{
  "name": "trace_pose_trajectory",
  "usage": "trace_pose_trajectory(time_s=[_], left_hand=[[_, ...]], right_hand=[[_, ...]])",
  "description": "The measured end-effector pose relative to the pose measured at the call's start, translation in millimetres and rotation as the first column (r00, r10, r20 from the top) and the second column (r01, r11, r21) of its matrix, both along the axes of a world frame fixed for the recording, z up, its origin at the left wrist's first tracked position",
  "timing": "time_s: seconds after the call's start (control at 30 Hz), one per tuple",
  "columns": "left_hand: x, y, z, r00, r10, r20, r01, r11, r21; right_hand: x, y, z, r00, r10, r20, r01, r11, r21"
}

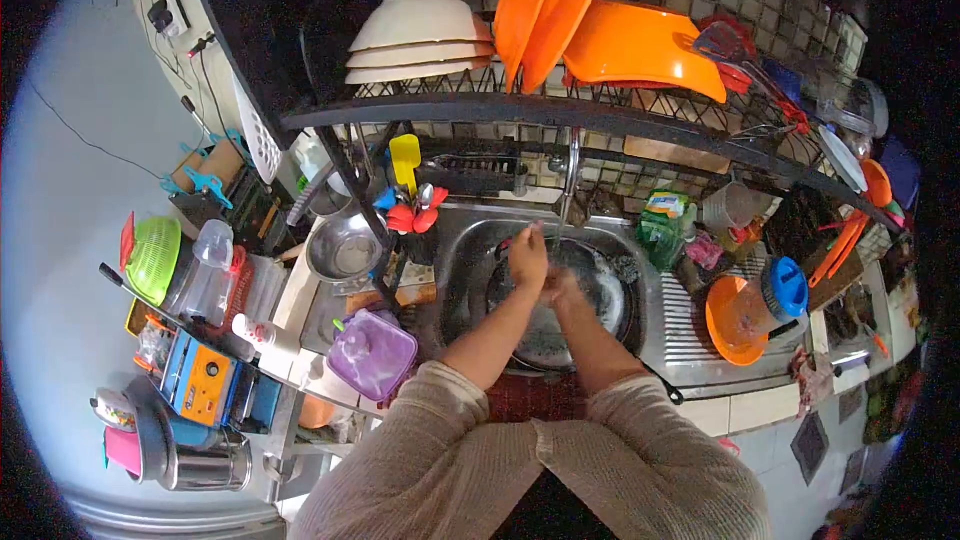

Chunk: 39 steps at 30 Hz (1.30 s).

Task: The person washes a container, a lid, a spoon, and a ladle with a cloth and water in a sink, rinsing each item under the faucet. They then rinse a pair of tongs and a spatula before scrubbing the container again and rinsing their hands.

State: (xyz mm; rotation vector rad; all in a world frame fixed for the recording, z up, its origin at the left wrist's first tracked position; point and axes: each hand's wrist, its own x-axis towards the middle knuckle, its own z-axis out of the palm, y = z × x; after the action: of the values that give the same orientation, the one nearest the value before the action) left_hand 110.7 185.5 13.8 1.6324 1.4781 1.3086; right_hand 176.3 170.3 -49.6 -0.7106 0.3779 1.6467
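Both of my hands are over the metal sink [455,285], close together under the tap [572,175]. My left hand [528,256] is raised, its fingers drawn together near the tap's end; whether anything small is between them is hidden. Just to the right and slightly lower, my right hand [560,286] is smeared by motion, so its fingers cannot be made out. Below them in the basin lies a wide dark-rimmed pan [545,345] with suds and water in it.
Over the sink runs a black rack [450,108] with cream bowls [420,30] and orange dishes [640,45]. Left are a steel bowl [348,246] and a purple container [371,354]. Right are a green pouch [663,228], an orange bowl [728,325] and a blue-lidded jug [786,288].
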Motion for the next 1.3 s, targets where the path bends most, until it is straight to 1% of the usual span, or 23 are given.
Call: trace_pose_trajectory(time_s=[0.07, 0.1, 0.13, 0.2, 0.27, 0.33, 0.37, 0.43, 0.47, 0.53, 0.63, 0.7, 0.73, 0.8, 0.83, 0.9, 0.97, 1.0, 1.07, 1.2, 1.23, 1.27, 1.3], left_hand=[[-7.0, 9.3, -17.2, 0.950, 0.138, 0.280, -0.140, 0.990, -0.011], [-14.6, 2.0, -7.0, 0.931, 0.097, 0.353, -0.107, 0.994, 0.010], [-22.3, -3.8, 4.4, 0.932, 0.097, 0.350, -0.107, 0.994, 0.010], [-30.5, -5.4, 10.2, 0.949, 0.225, 0.220, -0.246, 0.966, 0.075], [-35.6, 7.6, -12.5, 0.954, 0.254, 0.158, -0.276, 0.952, 0.135], [-40.3, -0.3, -5.7, 0.948, 0.233, 0.218, -0.230, 0.972, -0.041], [-42.0, 1.2, -12.5, 0.950, 0.231, 0.212, -0.227, 0.973, -0.042], [-41.7, 11.0, -28.5, 0.944, 0.187, 0.271, -0.212, 0.975, 0.068], [-40.3, 10.2, -28.0, 0.944, 0.183, 0.274, -0.209, 0.975, 0.070], [-37.2, 5.5, -23.3, 0.943, 0.200, 0.265, -0.208, 0.978, -0.001], [-29.2, -4.8, -11.0, 0.936, 0.198, 0.291, -0.199, 0.980, -0.027], [-21.7, 1.9, -27.3, 0.912, 0.186, 0.364, -0.173, 0.982, -0.069], [-19.9, 5.7, -37.0, 0.882, 0.176, 0.437, -0.144, 0.984, -0.106], [-23.1, -2.8, -30.5, 0.919, 0.186, 0.346, -0.169, 0.982, -0.080], [-25.3, -5.2, -25.9, 0.932, 0.171, 0.319, -0.157, 0.985, -0.070], [-29.2, -6.2, -24.1, 0.945, 0.153, 0.288, -0.143, 0.988, -0.057], [-31.1, -8.9, -21.6, 0.923, 0.150, 0.353, -0.141, 0.989, -0.050], [-30.8, -11.3, -20.8, 0.923, 0.152, 0.354, -0.143, 0.988, -0.051], [-29.9, -15.1, -19.8, 0.879, 0.139, 0.456, -0.085, 0.987, -0.136], [-17.9, -14.6, -20.7, 0.849, 0.041, 0.527, 0.134, 0.948, -0.290], [-13.9, -23.5, -5.8, 0.863, 0.008, 0.505, 0.168, 0.939, -0.301], [-11.4, -28.8, 3.2, 0.876, -0.024, 0.482, 0.199, 0.929, -0.313], [3.6, 35.5, -113.8, 0.918, -0.018, 0.397, 0.171, 0.920, -0.354]], right_hand=[[-2.7, 6.2, -10.9, 0.996, -0.078, -0.046, 0.076, 0.997, -0.033], [-4.2, 10.6, -12.5, 0.983, -0.161, -0.089, 0.156, 0.986, -0.065], [-5.2, 16.3, -13.2, 0.961, -0.245, -0.128, 0.234, 0.967, -0.099], [28.7, 32.7, -17.7, 0.892, -0.120, -0.435, 0.231, 0.949, 0.213], [25.5, 17.4, 121.1, 0.938, -0.285, -0.196, 0.324, 0.921, 0.214], [81.7, 60.0, 94.5, 0.985, -0.112, -0.134, 0.171, 0.770, 0.615], [86.4, 65.6, 96.3, 0.984, -0.115, -0.139, 0.177, 0.771, 0.612], [92.9, 72.1, 101.1, 0.973, -0.221, 0.061, 0.187, 0.921, 0.343], [89.7, 68.0, 96.0, 0.973, -0.224, 0.063, 0.189, 0.919, 0.345], [67.9, 48.3, 76.5, 0.969, -0.238, -0.061, 0.245, 0.920, 0.307], [17.9, 13.2, 75.7, 0.990, -0.126, -0.060, 0.139, 0.942, 0.306], [1.5, 11.8, 52.4, 0.972, -0.178, -0.155, 0.194, 0.977, 0.092], [0.9, 13.1, 42.1, 0.971, -0.178, -0.158, 0.194, 0.977, 0.088], [-1.5, 9.5, 40.3, 0.964, -0.213, -0.158, 0.226, 0.972, 0.067], [0.6, 19.7, 46.2, 0.915, -0.351, -0.201, 0.338, 0.936, -0.099], [23.2, 40.5, 63.1, 0.971, -0.211, -0.115, 0.234, 0.938, 0.255], [29.4, 30.4, 135.8, 0.947, -0.321, -0.015, 0.294, 0.847, 0.444], [33.9, 36.1, 145.3, 0.948, -0.319, -0.014, 0.292, 0.847, 0.443], [47.7, 42.0, 154.8, 0.890, -0.437, 0.132, 0.424, 0.899, 0.112], [40.2, 24.2, 86.2, 0.975, -0.216, -0.056, 0.223, 0.922, 0.316], [31.7, 21.9, 78.7, 0.975, -0.216, -0.049, 0.220, 0.922, 0.318], [18.7, 20.9, 73.0, 0.976, -0.208, -0.061, 0.216, 0.957, 0.195], [9.4, 19.1, 73.6, 0.977, -0.201, -0.076, 0.206, 0.976, 0.067]])
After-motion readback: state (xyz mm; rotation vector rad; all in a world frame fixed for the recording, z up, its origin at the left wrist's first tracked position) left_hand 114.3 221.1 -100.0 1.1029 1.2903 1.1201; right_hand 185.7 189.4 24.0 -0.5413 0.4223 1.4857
